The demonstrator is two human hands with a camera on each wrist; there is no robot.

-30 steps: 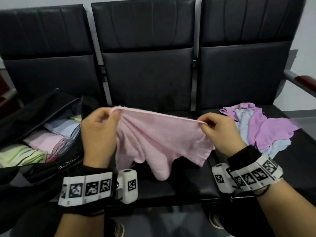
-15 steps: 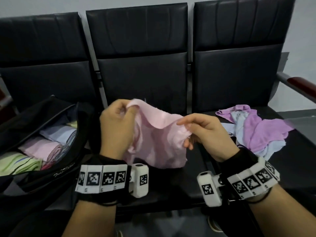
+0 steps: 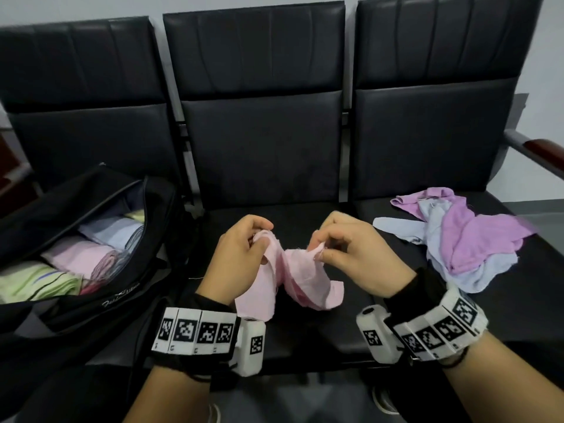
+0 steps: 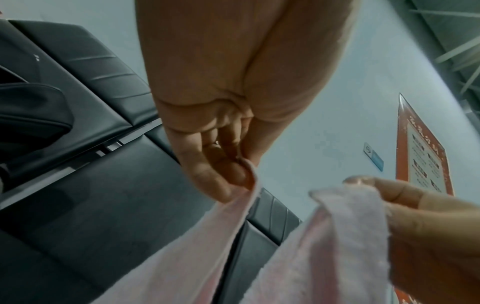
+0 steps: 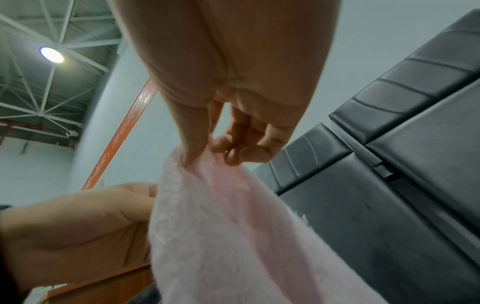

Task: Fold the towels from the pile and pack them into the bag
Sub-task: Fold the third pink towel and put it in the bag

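Pink towel up off the seat, pinched in both my hands over a row of black chairs.

Three black padded chairs (image 3: 259, 141) run along a pale wall, steel roof trusses and a round lamp (image 5: 51, 54) overhead; on the left seat the black bag (image 3: 91, 303) lies open with folded towels inside, on the right seat sits the loose pile (image 3: 464, 236) of purple and blue towels; over the middle seat my left hand (image 3: 241, 257) and right hand (image 3: 351, 254) sit close together, thumb and fingertips of each nipping an edge of the pink towel (image 3: 293, 285), which sags between them.
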